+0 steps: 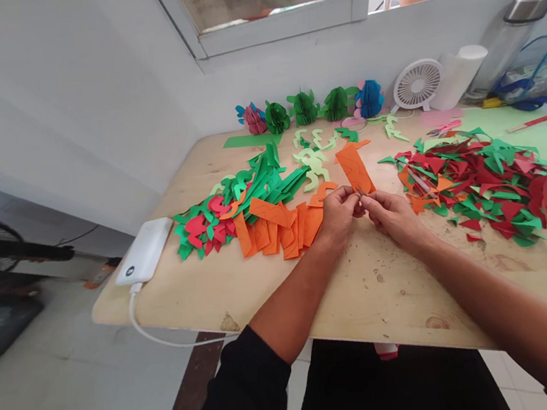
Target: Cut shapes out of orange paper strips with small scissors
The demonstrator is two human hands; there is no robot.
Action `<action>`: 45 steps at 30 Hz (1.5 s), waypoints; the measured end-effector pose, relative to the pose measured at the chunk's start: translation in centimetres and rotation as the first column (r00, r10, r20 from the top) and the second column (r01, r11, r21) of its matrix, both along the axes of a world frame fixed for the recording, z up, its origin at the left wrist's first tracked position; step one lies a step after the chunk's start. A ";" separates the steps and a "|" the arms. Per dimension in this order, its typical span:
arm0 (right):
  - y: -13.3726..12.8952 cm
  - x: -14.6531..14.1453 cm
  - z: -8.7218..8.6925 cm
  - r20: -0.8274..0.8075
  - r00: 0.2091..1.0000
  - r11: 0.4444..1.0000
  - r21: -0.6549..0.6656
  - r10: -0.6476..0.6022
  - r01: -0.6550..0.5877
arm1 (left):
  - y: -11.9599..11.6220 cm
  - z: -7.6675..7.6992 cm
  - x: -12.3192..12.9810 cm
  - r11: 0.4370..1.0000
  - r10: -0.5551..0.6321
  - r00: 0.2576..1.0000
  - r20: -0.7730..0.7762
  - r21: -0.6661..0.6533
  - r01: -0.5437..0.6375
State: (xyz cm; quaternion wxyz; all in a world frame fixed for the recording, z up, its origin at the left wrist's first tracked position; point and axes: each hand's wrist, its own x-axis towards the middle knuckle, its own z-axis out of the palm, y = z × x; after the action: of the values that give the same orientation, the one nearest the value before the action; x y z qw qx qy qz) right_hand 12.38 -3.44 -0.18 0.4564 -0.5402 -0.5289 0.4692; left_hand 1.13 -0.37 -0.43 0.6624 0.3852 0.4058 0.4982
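Close together over the middle of the table, my left hand and my right hand meet at the fingertips. The left one is closed on the near end of an orange paper piece with drawn curved lines. My right thumb and fingers are pinched together there too; a small dark thing shows between the fingertips, too small to name. Left of the hands lie several orange paper strips with drawn outlines, partly overlapping. Beside them is a heap of cut green paper shapes with red ones among them.
Red, green and orange paper scraps pile up on the right. Pink-handled scissors, a small white fan and honeycomb paper figures stand or lie farther back. A white power bank with a cable lies at the left edge.
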 end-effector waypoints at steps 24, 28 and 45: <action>0.0 0.0 -0.2 -0.002 1.000 1.000 -0.020 -0.007 0.007 | -0.1 0.2 0.0 1.000 0.004 1.000 -0.014 0.006 -0.004; 0.1 0.0 -0.2 -0.004 1.000 1.000 -0.014 -0.006 0.006 | 0.0 0.1 -0.1 1.000 -0.002 1.000 -0.018 0.024 0.002; 0.0 0.0 0.0 0.000 1.000 1.000 -0.023 -0.003 0.003 | -0.1 0.3 0.0 1.000 0.002 1.000 -0.011 0.007 -0.002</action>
State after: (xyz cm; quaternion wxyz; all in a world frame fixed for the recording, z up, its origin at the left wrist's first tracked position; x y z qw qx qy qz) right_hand 12.35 -3.42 -0.21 0.4509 -0.5460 -0.5226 0.4748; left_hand 1.10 -0.47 -0.13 0.6583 0.3896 0.4081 0.4982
